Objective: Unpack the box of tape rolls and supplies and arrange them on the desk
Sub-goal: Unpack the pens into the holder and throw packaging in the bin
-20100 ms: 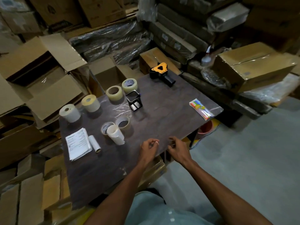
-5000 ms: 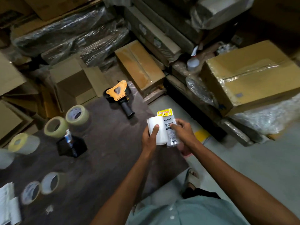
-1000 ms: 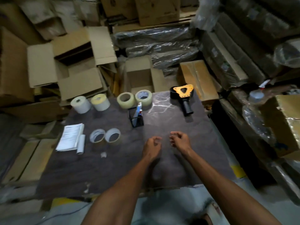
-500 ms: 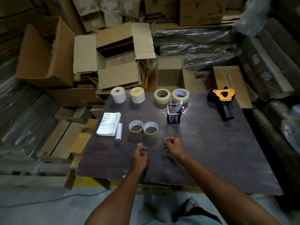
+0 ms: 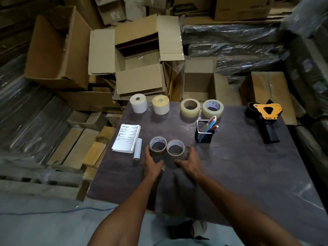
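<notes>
Both hands bracket the two small brown-cored clear tape rolls at the near-left part of the dark brown desk point(image 5: 248, 174).

Left hand point(image 5: 152, 165) spread wide, cupping the outer side of the left small roll point(image 5: 157, 145); right hand point(image 5: 190, 162) likewise spread, fingers by the right small roll point(image 5: 175, 150). Neither grips; contact looks light, cannot tell for certain. The rolls touch each other, just right of the white printed paper stack point(image 5: 126, 138) and the thin white paper roll point(image 5: 137, 151). Likely step: squaring this pair. To do it well, press evenly from both sides, keep the rolls flat on their faces, slide rather than lift, and line them with the back-edge row: white label roll point(image 5: 138, 103), yellowish label roll point(image 5: 160, 104), two larger clear tape rolls point(image 5: 190, 107). Keep clear of the black mesh pen holder point(image 5: 205, 132).
</notes>
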Demonstrator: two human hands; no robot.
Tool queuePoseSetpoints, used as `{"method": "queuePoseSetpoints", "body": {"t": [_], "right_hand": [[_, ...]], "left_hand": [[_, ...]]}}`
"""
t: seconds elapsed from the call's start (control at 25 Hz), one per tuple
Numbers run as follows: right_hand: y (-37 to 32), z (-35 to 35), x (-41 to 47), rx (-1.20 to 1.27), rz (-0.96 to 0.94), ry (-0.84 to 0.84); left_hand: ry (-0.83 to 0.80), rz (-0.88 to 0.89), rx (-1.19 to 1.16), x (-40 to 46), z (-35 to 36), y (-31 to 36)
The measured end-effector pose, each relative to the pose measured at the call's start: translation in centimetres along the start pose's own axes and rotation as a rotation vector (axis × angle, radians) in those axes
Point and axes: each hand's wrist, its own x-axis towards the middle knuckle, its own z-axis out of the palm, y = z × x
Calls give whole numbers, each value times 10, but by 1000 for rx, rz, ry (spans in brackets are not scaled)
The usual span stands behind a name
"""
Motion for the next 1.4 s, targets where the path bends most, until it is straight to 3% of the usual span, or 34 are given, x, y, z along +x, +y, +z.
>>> {"method": "queuePoseSetpoints", "body": {"t": [0.28, 0.68, 1.4], "right_hand": [[-11, -2, 18, -154, -142, -62], [-1, -21, -1, -25, -221, 51], [120, -201, -121, 151, 12, 519]], "left_hand": [[25, 52, 61, 24, 2, 31], [107, 82, 28, 11, 12, 32], [-252, 356, 16, -148, 162, 55]]}}
